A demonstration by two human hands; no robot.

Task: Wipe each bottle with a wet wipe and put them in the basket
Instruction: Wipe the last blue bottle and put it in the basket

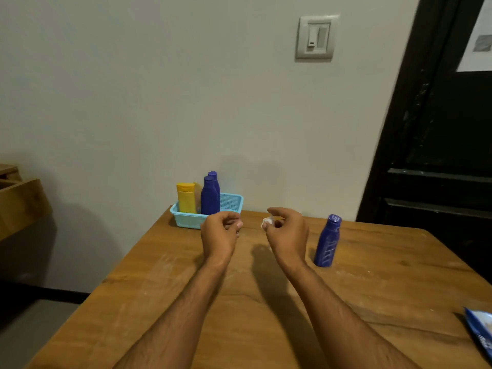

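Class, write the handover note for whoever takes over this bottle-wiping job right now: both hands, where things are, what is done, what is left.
Left hand: loosely curled, holding nothing visible.
Right hand: pinching a small white wet wipe above the table.
Light blue basket, at the far table edge: holds a yellow bottle and two blue bottles, upright.
Left: one blue bottle standing right of the hands; wipe it, then basket it.
Wipes pack: at the near right edge.

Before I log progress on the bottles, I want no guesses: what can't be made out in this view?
- Head view: rear blue bottle, only its cap shows behind the front blue bottle.
- Basket: its floor is hidden by its walls and bottles.
- White wad in the right hand: too small and covered by fingers to identify.
- Blue packet: cut off by the right edge.
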